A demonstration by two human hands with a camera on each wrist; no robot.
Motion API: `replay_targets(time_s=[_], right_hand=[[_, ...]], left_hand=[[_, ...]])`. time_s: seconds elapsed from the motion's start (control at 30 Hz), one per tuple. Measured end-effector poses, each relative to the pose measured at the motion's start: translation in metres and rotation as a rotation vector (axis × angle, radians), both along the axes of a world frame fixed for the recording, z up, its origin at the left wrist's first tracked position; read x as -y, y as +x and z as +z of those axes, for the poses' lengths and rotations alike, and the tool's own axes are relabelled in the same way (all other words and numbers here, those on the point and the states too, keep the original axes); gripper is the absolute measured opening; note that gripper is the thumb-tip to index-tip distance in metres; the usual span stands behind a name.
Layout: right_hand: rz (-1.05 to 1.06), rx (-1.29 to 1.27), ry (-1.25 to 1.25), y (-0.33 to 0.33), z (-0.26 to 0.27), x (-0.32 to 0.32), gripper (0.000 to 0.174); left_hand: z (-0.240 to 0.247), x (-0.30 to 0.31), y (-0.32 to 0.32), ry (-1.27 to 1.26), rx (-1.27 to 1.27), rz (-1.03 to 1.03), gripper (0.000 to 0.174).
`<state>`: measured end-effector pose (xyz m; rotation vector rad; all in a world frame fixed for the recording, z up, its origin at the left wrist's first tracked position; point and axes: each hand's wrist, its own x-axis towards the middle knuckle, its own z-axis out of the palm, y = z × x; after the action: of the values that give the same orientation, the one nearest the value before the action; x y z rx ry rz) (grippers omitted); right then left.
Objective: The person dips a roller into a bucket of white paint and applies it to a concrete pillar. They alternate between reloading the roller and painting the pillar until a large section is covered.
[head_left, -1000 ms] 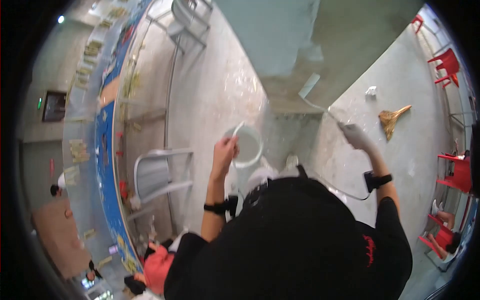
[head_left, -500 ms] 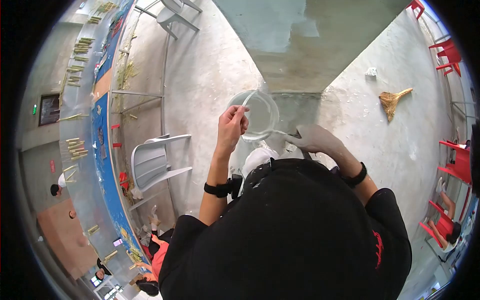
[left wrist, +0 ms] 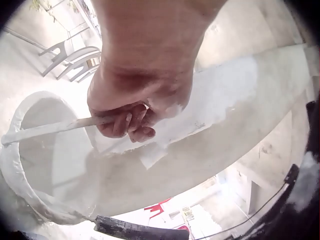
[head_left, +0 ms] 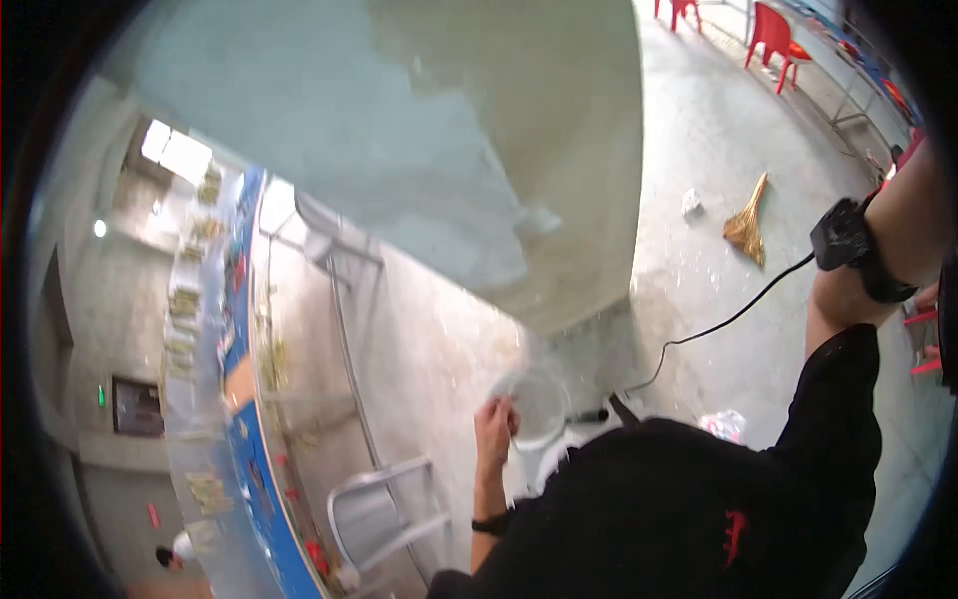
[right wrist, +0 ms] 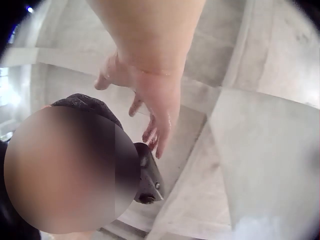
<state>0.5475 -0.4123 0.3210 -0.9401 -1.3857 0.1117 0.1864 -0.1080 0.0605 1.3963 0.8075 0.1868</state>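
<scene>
A white bucket (head_left: 559,431) (left wrist: 25,182) hangs beside the person's left hand (head_left: 496,429) (left wrist: 132,107), whose curled fingers grip its pale handle (left wrist: 60,126). At the bucket's rim lies a dark tool handle (head_left: 589,415) (left wrist: 140,229), held by neither hand. In the right wrist view the right hand (right wrist: 147,95) is raised by the person's head, fingers spread and holding nothing, the fingertips beside a dark device (right wrist: 150,182); whether they touch it I cannot tell. That hand is outside the head view, where its forearm (head_left: 908,225) shows.
A large panel (head_left: 399,130), partly coated pale, stands in front. Plastic chairs (head_left: 369,509) and a long blue-edged table (head_left: 261,489) are on the left. A golden object (head_left: 746,230) and a crumpled white piece (head_left: 691,204) lie on the floor; a black cable (head_left: 714,329) crosses at right.
The right hand has let go of the tool at the bucket and risen to the head. The head view has turned and tilted, bringing the panel closer. The left hand still grips the handle.
</scene>
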Motion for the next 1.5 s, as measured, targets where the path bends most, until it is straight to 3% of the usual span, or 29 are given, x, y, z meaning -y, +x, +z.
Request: replay_targets(time_s=[0.17, 0.47, 0.6, 0.63, 0.73, 0.97, 1.5], right_hand=[[-0.205, 0.153, 0.134, -0.006, 0.026, 0.066, 0.070], [-0.335, 0.352, 0.150, -0.029, 0.078, 0.153, 0.073], [-0.335, 0.360, 0.227, -0.035, 0.072, 0.145, 0.074], [-0.329, 0.379, 0.224, -0.033, 0.078, 0.147, 0.074], [-0.385, 0.421, 0.216, -0.051, 0.089, 0.173, 0.075], [-0.270, 0.459, 0.419, -0.043, 0.089, 0.117, 0.077], [-0.267, 0.486, 0.741, -0.077, 0.046, 0.106, 0.082]], left_hand=[[-0.010, -0.006, -0.002, -0.106, 0.036, -0.010, 0.022], [-0.026, -0.018, 0.019, -0.122, 0.132, 0.009, 0.019], [-0.021, -0.020, 0.026, -0.102, 0.169, -0.036, 0.019], [-0.008, -0.013, 0.029, 0.004, 0.124, -0.014, 0.019], [-0.018, -0.016, 0.032, -0.116, 0.145, -0.039, 0.019], [-0.024, -0.012, 0.038, -0.068, 0.072, -0.054, 0.021], [-0.021, -0.005, 0.068, 0.014, 0.034, -0.164, 0.024]])
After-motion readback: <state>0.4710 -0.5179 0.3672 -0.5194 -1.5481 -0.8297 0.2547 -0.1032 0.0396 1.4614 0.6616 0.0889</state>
